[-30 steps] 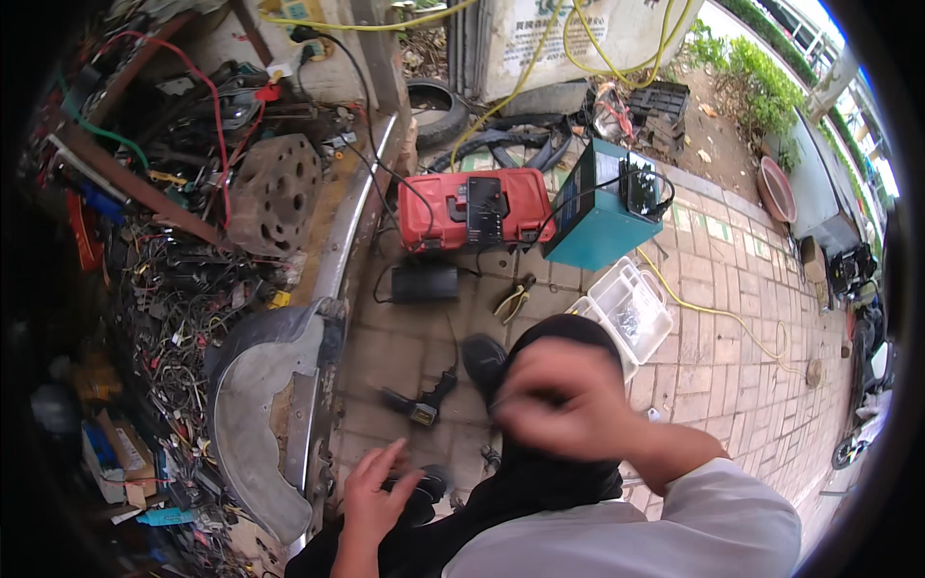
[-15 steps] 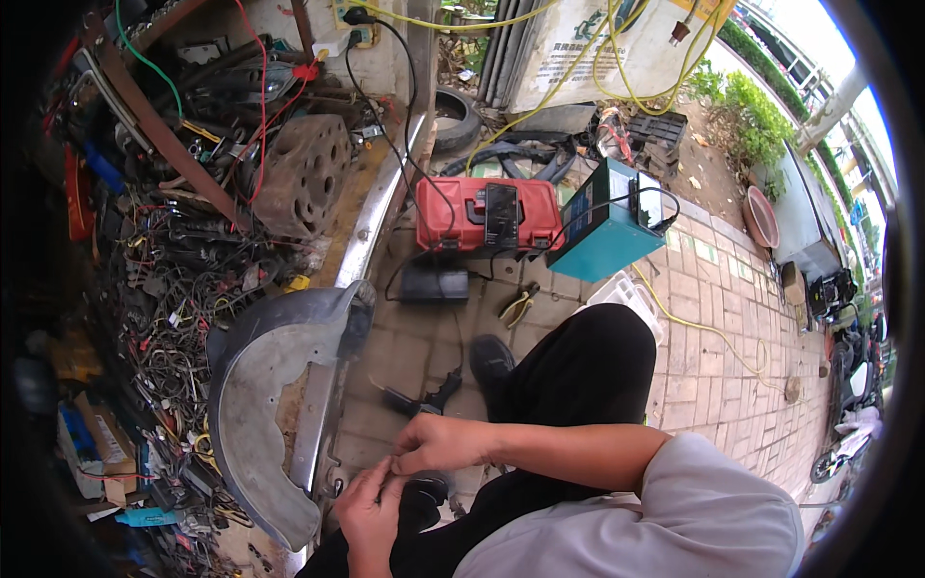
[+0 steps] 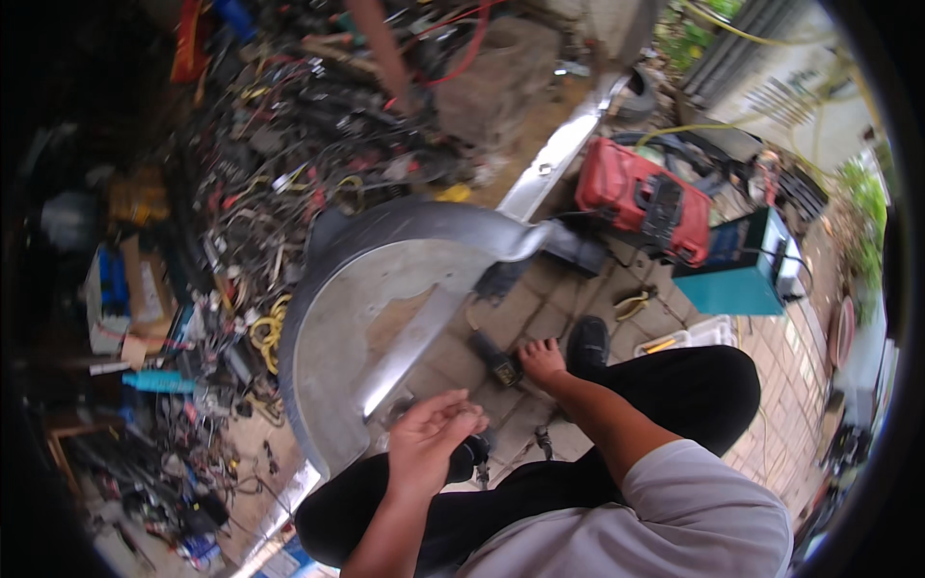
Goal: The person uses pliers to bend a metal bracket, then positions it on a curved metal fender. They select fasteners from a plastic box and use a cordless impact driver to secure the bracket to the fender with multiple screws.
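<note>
A black pistol-shaped tool with a thin tip (image 3: 496, 358) lies low over the paving between my feet. My right hand (image 3: 542, 363) is at its handle, fingers curled over it and hiding it. My left hand (image 3: 436, 432) is raised above my left knee, thumb pressed to bent fingers; whatever small thing is in them cannot be made out. Just beyond that hand, a curved grey fender-like shell (image 3: 332, 308) leans across the metal sill (image 3: 409, 361).
Heaped wires and parts (image 3: 260, 202) fill the left side. Ahead right stand a red toolbox (image 3: 617, 197), a black box (image 3: 575, 249) and a teal box (image 3: 737, 284). Pliers (image 3: 634, 303) and a white tray (image 3: 713, 330) lie near my right foot (image 3: 588, 342).
My hands, together over my lap before, are now apart. The right has reached forward to the black tool; the left has stayed raised near my knee. The view has turned left.
</note>
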`<action>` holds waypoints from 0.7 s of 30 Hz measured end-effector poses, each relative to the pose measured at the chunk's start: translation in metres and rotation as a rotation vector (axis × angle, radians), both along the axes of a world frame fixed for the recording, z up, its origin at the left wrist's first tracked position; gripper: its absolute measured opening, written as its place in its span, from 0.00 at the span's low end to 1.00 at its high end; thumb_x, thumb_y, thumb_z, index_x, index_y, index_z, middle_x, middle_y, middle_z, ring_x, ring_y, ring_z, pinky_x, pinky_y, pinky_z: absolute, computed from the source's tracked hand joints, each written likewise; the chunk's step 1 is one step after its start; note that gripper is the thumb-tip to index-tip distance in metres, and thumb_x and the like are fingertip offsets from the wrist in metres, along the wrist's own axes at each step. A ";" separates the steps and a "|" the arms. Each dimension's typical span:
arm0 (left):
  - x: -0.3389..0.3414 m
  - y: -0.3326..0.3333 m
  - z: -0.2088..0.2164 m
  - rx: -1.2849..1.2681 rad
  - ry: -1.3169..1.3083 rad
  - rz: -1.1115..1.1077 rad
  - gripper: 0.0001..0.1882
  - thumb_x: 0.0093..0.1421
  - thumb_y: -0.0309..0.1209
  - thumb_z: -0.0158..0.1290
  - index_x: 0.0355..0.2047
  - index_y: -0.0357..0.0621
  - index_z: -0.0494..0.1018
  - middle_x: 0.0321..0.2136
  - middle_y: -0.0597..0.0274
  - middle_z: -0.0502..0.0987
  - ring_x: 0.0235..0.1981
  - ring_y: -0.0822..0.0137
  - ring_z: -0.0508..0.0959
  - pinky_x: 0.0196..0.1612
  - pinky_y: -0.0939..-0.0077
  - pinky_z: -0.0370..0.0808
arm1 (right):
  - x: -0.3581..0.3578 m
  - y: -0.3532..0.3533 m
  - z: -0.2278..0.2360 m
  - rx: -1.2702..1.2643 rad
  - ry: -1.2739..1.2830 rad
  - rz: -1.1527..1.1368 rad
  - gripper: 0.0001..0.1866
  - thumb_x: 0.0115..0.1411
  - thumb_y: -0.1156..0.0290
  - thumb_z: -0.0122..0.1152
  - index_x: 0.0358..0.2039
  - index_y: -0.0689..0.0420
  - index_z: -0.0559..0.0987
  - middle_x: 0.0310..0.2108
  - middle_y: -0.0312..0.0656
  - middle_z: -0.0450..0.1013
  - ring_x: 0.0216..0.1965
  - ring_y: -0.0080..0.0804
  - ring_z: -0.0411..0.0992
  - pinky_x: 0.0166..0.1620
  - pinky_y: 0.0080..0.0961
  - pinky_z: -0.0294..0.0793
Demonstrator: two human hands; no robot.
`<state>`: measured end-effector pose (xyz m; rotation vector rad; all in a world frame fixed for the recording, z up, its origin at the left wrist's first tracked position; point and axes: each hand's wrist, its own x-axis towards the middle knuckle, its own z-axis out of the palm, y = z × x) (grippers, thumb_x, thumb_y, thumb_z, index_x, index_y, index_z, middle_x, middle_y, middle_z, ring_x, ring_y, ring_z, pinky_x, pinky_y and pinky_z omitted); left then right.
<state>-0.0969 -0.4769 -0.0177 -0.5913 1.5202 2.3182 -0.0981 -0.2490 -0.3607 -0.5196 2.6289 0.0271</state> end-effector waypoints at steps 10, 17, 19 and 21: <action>-0.008 -0.010 -0.020 0.188 -0.119 0.092 0.10 0.66 0.26 0.56 0.45 0.34 0.76 0.40 0.50 0.81 0.42 0.56 0.83 0.49 0.59 0.82 | -0.029 0.006 0.040 -0.055 0.043 0.255 0.09 0.59 0.66 0.54 0.38 0.52 0.78 0.38 0.40 0.76 0.45 0.38 0.75 0.50 0.39 0.69; -0.001 -0.022 -0.010 0.247 -0.011 0.277 0.08 0.68 0.29 0.54 0.43 0.38 0.77 0.39 0.52 0.82 0.39 0.58 0.83 0.46 0.60 0.82 | -0.036 0.015 0.226 -0.304 -0.247 0.012 0.20 0.50 0.58 0.65 0.38 0.59 0.76 0.32 0.50 0.77 0.35 0.55 0.77 0.39 0.44 0.77; 0.001 -0.027 -0.006 0.255 0.027 0.354 0.07 0.68 0.31 0.55 0.41 0.40 0.77 0.38 0.54 0.82 0.38 0.60 0.83 0.46 0.61 0.82 | -0.030 0.028 0.286 -0.488 -0.167 0.011 0.24 0.46 0.57 0.68 0.38 0.62 0.75 0.29 0.53 0.75 0.32 0.58 0.75 0.39 0.44 0.77; 0.001 -0.032 -0.003 0.256 0.107 0.424 0.08 0.68 0.32 0.55 0.41 0.41 0.77 0.38 0.55 0.81 0.37 0.61 0.83 0.46 0.62 0.82 | -0.026 0.039 0.330 -0.588 -0.206 -0.065 0.27 0.43 0.58 0.71 0.39 0.63 0.75 0.30 0.54 0.75 0.33 0.57 0.75 0.39 0.43 0.77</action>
